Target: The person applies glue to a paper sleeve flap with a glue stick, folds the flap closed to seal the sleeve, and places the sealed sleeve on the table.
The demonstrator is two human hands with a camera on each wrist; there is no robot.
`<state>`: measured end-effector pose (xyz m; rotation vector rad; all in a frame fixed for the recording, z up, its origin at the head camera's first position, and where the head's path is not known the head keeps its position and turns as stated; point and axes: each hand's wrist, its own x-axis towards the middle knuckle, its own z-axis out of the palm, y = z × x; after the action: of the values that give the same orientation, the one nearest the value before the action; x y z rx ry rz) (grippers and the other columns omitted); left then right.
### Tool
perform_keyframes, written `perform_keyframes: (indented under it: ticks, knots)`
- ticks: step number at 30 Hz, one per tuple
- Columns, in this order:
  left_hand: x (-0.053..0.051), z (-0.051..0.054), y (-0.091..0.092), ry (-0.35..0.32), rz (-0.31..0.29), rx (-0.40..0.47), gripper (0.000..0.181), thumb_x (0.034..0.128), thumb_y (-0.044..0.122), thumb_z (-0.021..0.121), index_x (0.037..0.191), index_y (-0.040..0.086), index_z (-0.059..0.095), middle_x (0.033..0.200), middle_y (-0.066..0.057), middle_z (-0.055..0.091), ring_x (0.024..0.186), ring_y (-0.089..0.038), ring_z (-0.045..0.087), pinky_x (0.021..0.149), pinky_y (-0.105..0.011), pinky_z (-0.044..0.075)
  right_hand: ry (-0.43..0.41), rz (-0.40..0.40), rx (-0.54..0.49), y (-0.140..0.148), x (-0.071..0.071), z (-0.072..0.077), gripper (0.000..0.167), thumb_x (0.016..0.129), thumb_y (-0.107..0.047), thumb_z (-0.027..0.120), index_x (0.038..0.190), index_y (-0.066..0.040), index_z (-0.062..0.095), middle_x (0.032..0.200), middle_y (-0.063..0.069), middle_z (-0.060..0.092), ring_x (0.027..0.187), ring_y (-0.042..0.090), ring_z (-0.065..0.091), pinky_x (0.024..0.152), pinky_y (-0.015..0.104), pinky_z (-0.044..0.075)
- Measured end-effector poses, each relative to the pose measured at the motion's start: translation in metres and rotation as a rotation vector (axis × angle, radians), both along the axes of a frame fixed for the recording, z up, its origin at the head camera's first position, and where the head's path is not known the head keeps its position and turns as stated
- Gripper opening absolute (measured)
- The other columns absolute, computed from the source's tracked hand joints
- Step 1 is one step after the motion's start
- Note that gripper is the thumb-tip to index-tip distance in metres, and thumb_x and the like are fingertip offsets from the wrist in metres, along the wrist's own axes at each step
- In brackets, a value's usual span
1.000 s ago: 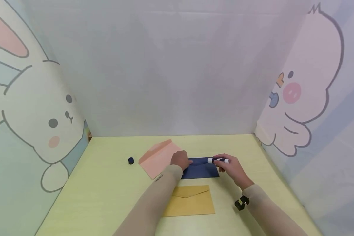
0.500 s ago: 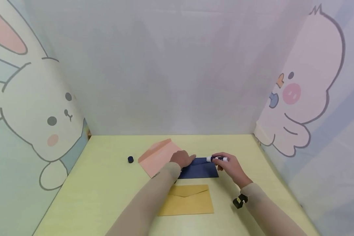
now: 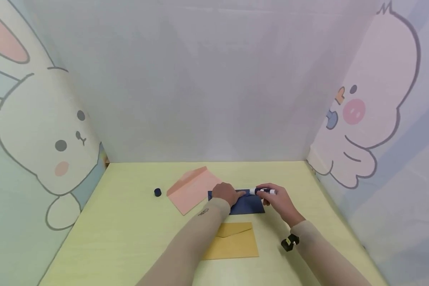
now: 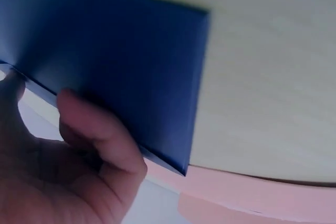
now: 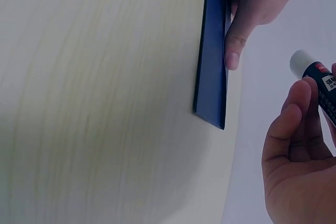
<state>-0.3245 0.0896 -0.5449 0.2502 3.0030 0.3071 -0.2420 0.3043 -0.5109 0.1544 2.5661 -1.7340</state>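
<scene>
In the head view a navy envelope (image 3: pixel 248 204) lies crosswise on the table. My left hand (image 3: pixel 224 193) rests on it, thumb stretched along the far edge and the other fingers bent. The left wrist view has that hand (image 4: pixel 100 166) touching the blue paper (image 4: pixel 121 51) at its edge. To the right, my right hand (image 3: pixel 280 200) pinches a glue stick (image 3: pixel 262 191) with a dark body, its white end towards the left thumb. In the right wrist view the glue stick (image 5: pixel 323 80) looks apart from the envelope (image 5: pixel 211 77).
A pink envelope (image 3: pixel 193 190) with its flap raised lies to the left. Nearer me is a yellow envelope (image 3: pixel 236 244), partly under the left sleeve (image 3: pixel 196 236). A small dark cap (image 3: pixel 157 192) stands at far left on the pale table (image 3: pixel 111 226). Printed cloth walls enclose three sides.
My left hand and its thumb have slid rightwards along the navy envelope, uncovering its left end. The right hand with the glue stick has barely moved.
</scene>
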Motion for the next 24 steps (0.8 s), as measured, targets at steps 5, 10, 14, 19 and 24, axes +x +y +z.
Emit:
perform_keyframes:
  ticks: [5,10,14,19,24]
  knots:
    - [-0.010,-0.012,-0.003,0.018,-0.047,0.045,0.076,0.1027,0.082,0.075,0.060,0.020,0.067,0.061,0.000,0.064,0.068,-0.020,0.069,0.061,-0.032,0.054,0.010,0.011,0.001,0.002,0.000,0.000,0.046,0.113,-0.030,0.081,0.150,-0.003,0.076,0.094,0.007,0.080,0.082,0.024,0.075,0.077,0.037,0.062]
    - [-0.021,-0.031,-0.011,0.089,-0.121,0.027,0.066,0.1089,0.068,0.076,0.065,0.020,0.073,0.071,-0.001,0.074,0.076,-0.019,0.077,0.077,-0.034,0.067,0.010,0.001,-0.010,-0.001,0.003,0.002,0.045,0.112,-0.029,0.083,0.148,-0.004,0.078,0.092,0.007,0.081,0.082,0.026,0.076,0.078,0.037,0.062]
    - [-0.018,-0.021,-0.020,0.080,-0.114,0.125,0.047,0.1111,0.046,0.083,0.081,0.010,0.076,0.078,-0.007,0.077,0.079,-0.025,0.079,0.084,-0.040,0.069,0.003,-0.001,-0.003,-0.001,0.004,0.001,0.044,0.112,-0.028,0.083,0.148,-0.004,0.077,0.091,0.005,0.080,0.081,0.024,0.074,0.078,0.037,0.061]
    - [-0.011,-0.010,-0.023,0.020,-0.050,0.193,0.029,0.1121,0.031,0.083,0.101,0.007,0.073,0.091,-0.013,0.079,0.088,-0.034,0.079,0.087,-0.047,0.069,0.017,0.009,-0.006,0.000,0.004,0.001,0.044,0.112,-0.028,0.082,0.149,-0.003,0.077,0.091,0.005,0.080,0.081,0.024,0.074,0.078,0.037,0.061]
    - [-0.012,-0.015,-0.025,0.002,-0.037,0.211,0.025,0.1125,0.029,0.082,0.103,0.007,0.074,0.094,-0.013,0.080,0.089,-0.034,0.079,0.084,-0.047,0.068,0.018,0.003,-0.010,-0.001,0.006,0.001,0.043,0.111,-0.028,0.083,0.147,-0.004,0.078,0.090,0.006,0.080,0.080,0.025,0.074,0.078,0.037,0.062]
